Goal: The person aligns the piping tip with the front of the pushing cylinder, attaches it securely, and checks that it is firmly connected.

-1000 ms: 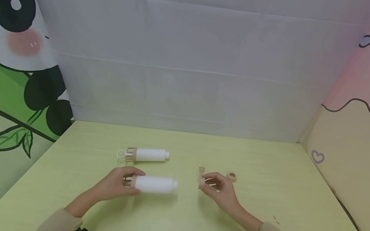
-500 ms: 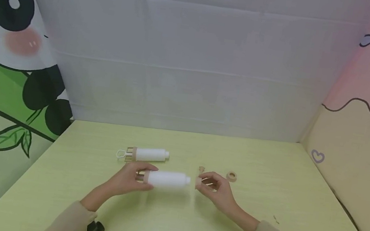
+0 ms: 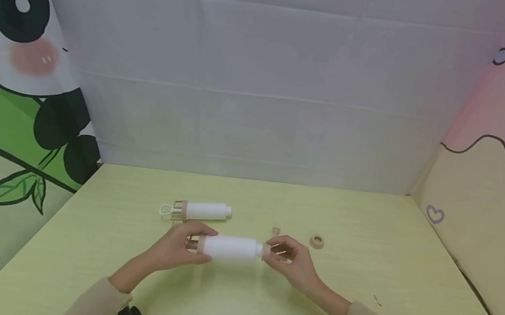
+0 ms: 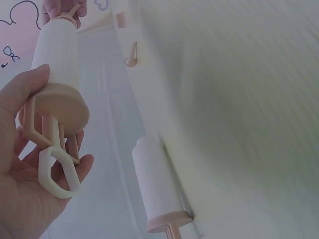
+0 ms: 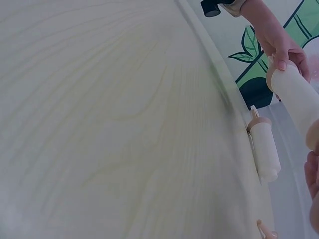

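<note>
My left hand point(image 3: 172, 247) grips a white, syringe-like press point(image 3: 230, 248) by its beige collar end, holding it level above the table. In the left wrist view, the thumb lies on the white barrel point(image 4: 56, 52) and a white loop handle point(image 4: 59, 189) sticks out between beige prongs. My right hand point(image 3: 295, 260) pinches a small beige cap point(image 3: 266, 251) at the barrel's narrow tip. Cap and tip meet; whether the cap is fastened, I cannot tell. Most of the right hand is cut off at the edge of the right wrist view.
Behind the hands lies a second white press point(image 3: 207, 211), loop handle to the left. A small beige nozzle piece point(image 3: 275, 231) and a beige ring point(image 3: 316, 241) rest on the pale yellow table point(image 3: 360, 216). Thin brown bits point(image 3: 377, 300) lie at the right.
The left hand has carried the press right and slightly up. The right hand has shifted a little left with the beige cap, which now meets the press's tip.
</note>
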Demonstrator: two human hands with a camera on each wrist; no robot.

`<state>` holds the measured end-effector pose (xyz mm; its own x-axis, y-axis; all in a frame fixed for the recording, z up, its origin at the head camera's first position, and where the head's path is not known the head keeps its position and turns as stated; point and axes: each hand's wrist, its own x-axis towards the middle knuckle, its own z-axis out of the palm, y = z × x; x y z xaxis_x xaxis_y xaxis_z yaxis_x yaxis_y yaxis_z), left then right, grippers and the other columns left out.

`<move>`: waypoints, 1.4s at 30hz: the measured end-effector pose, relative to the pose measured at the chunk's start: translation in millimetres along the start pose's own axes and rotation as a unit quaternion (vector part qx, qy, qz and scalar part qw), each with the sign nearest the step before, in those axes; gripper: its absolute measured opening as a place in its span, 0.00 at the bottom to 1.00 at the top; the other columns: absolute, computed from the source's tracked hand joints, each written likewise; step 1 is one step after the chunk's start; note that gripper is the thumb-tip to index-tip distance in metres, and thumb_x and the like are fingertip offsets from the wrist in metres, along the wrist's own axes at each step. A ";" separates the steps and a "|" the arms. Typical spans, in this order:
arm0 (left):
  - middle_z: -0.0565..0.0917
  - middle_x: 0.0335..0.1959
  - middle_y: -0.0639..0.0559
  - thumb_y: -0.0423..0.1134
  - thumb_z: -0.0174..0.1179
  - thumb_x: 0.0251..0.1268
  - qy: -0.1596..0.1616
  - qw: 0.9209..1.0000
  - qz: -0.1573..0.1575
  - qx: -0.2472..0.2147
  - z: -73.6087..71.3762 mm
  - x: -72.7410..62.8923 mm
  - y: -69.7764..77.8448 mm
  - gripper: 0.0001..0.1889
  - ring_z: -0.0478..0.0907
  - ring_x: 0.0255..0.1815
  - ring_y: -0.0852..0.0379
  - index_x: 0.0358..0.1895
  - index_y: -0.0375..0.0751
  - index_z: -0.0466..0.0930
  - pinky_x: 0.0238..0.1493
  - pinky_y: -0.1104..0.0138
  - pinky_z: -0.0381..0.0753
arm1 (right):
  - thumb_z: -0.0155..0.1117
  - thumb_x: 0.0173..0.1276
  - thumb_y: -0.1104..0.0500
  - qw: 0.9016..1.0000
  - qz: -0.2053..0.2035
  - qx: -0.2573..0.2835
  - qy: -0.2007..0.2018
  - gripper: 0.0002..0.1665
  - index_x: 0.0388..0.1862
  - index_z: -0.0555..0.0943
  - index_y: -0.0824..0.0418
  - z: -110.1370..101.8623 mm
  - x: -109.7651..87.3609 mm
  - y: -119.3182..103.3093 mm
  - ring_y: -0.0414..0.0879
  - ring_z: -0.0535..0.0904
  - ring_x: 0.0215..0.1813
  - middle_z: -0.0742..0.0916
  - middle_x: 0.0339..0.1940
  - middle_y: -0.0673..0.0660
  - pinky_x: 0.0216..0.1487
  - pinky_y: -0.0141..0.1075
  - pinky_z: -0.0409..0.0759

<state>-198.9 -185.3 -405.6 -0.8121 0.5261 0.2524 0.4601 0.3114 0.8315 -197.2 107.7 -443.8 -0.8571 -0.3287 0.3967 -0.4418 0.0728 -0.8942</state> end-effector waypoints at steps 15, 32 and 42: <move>0.75 0.49 0.36 0.34 0.68 0.48 -0.014 1.000 -0.008 -0.010 4.0 -0.8 -0.1 0.22 0.74 0.48 0.40 0.49 0.32 0.75 0.44 0.68 0.79 | 0.66 0.52 0.73 0.995 -0.091 -0.030 -0.022 0.16 0.41 0.78 0.66 -1.7 -2.8 -11.0 0.45 0.80 0.38 0.81 0.37 0.62 0.38 0.41 0.81; 0.76 0.49 0.36 0.32 0.69 0.46 -0.007 1.000 -0.019 -0.008 6.6 -2.3 4.7 0.22 0.75 0.48 0.43 0.48 0.30 0.75 0.43 0.69 0.78 | 0.66 0.50 0.75 0.987 -0.138 -0.070 -0.048 0.16 0.40 0.77 0.70 -6.4 -3.0 -31.8 0.51 0.81 0.37 0.81 0.36 0.63 0.33 0.45 0.81; 0.76 0.48 0.39 0.31 0.69 0.46 -0.003 1.000 -0.012 -0.008 8.6 -3.5 2.1 0.22 0.75 0.47 0.50 0.48 0.33 0.76 0.43 0.68 0.79 | 0.66 0.49 0.77 0.980 -0.176 -0.071 -0.064 0.17 0.39 0.77 0.71 -8.0 -1.8 -31.1 0.52 0.81 0.35 0.81 0.35 0.64 0.32 0.44 0.81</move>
<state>-192.0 -179.7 -409.0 -0.8207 0.5232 0.2297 0.4352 0.3117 0.8447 -184.0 113.6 -415.0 -0.6085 -0.4720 0.6379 -0.7442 0.0605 -0.6652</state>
